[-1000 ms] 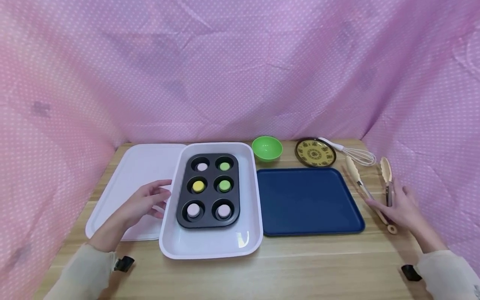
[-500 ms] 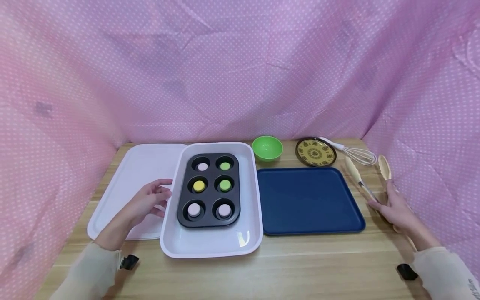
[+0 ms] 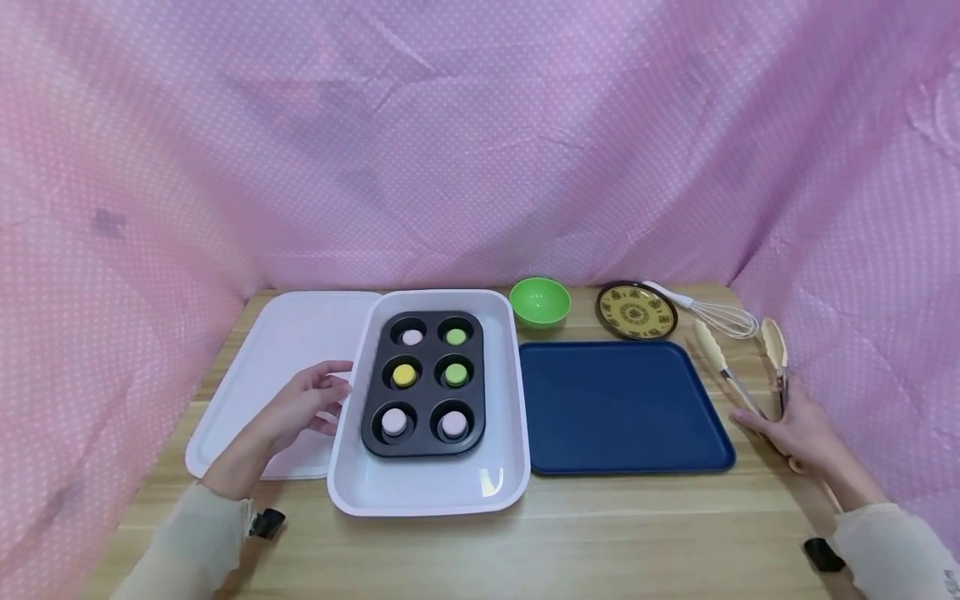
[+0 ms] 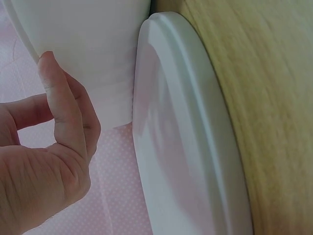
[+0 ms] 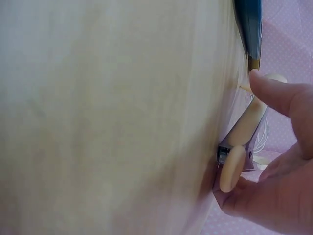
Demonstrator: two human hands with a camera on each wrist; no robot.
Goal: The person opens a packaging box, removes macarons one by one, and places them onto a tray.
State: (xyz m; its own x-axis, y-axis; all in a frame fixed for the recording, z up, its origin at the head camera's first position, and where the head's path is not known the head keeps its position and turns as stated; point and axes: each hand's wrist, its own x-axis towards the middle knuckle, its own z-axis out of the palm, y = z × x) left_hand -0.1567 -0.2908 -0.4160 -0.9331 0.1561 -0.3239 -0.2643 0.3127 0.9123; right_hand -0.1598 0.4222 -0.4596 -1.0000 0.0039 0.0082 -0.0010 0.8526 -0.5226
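Observation:
In the head view, my left hand (image 3: 303, 404) is at the left side of the deep white tray (image 3: 427, 497), its fingers loosely bent. A fingertip touches the tray's rim in the left wrist view. Inside that tray is a dark muffin pan (image 3: 426, 396) with small round pieces in its cups: pale pink, green and one yellow. At the far right, my right hand (image 3: 798, 429) holds a pair of spread tongs (image 3: 738, 392) with cream tips, its thumb by one arm and its fingers by the other. The right wrist view shows the tongs' ring end (image 5: 232, 169) near the fingers.
A flat white board (image 3: 296, 333) lies to the left, partly behind the deep tray. On its right is a flat blue tray (image 3: 622, 408). A green bowl (image 3: 540, 302), a patterned plate (image 3: 636, 311) and a whisk (image 3: 720, 317) stand along the back, before a pink dotted cloth (image 3: 480, 167).
My right hand has settled around the tongs, moving lower onto them and covering more of their arms. My left hand stays by the deep tray. The head view has shifted slightly.

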